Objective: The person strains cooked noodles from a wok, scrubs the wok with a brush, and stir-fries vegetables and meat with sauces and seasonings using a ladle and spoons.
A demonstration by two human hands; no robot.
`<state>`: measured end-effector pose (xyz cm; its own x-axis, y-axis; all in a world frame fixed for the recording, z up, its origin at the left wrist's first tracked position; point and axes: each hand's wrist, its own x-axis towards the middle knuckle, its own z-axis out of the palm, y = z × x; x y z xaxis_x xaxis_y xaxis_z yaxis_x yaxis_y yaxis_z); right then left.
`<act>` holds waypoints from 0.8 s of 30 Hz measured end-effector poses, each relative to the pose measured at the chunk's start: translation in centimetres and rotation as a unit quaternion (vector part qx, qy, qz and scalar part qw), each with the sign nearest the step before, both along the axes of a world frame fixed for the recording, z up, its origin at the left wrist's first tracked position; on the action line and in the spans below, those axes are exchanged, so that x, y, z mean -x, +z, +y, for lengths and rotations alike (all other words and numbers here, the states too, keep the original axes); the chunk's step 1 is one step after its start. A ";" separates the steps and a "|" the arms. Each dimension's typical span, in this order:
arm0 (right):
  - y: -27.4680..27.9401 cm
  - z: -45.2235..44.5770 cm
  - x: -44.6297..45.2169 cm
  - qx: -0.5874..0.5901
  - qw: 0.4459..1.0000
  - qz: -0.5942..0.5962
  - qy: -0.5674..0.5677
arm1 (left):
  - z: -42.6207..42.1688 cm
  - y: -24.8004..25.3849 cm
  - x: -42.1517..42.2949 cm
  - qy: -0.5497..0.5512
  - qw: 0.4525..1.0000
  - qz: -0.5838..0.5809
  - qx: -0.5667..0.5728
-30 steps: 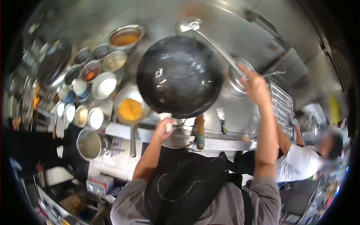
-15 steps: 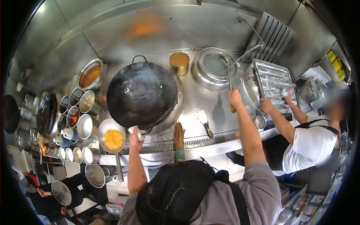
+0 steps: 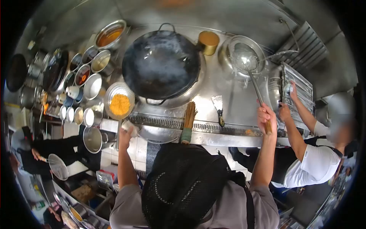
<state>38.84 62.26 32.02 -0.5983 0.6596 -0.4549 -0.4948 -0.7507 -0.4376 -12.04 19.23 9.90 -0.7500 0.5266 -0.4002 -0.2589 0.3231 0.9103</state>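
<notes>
My right hand [image 3: 265,117] is wrapped round the wooden end of a long-handled ladle [image 3: 256,86]. The ladle's bowl lies over a round metal pot of water [image 3: 227,57], beside a thin stream from a tap. My left hand [image 3: 125,138] is closed on a white cloth [image 3: 132,129], just below a perforated strainer [image 3: 127,88] holding orange-yellow food [image 3: 119,104]; the strainer's handle runs down beside this hand. A black wok [image 3: 161,65] with two loop handles sits on the stove, steaming, with neither hand touching it.
Metal containers of sauces and powders [image 3: 92,86] stand left of the wok. A bamboo brush [image 3: 188,120] and a scraper [image 3: 218,110] lie at the front. At the right, a co-worker [image 3: 312,164] holds a metal rack [image 3: 300,87]. Another person holding a mesh skimmer [image 3: 58,166] is lower left.
The wok, tilted up earlier, rests on the stove. My left hand has left its handle and moved down-left with the cloth. My right hand has brought the ladle to the water pot.
</notes>
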 end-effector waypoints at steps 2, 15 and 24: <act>1.8 -3.2 0.9 0.001 1.000 0.014 0.007 | -0.6 -2.5 1.5 -0.024 0.997 0.077 0.017; 5.4 -17.5 10.6 -0.074 0.977 -0.145 0.138 | 2.2 3.4 -0.7 -0.139 0.858 0.466 0.165; 3.6 -21.4 17.1 -0.148 0.914 -0.279 0.255 | 16.6 7.6 -5.5 -0.248 0.804 0.541 0.008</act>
<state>21.74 40.82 35.58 -0.5919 0.5028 -0.6300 0.2478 -0.6302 -0.7358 -6.56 35.80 17.47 -0.3634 0.8692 0.3353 0.8450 0.1560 0.5114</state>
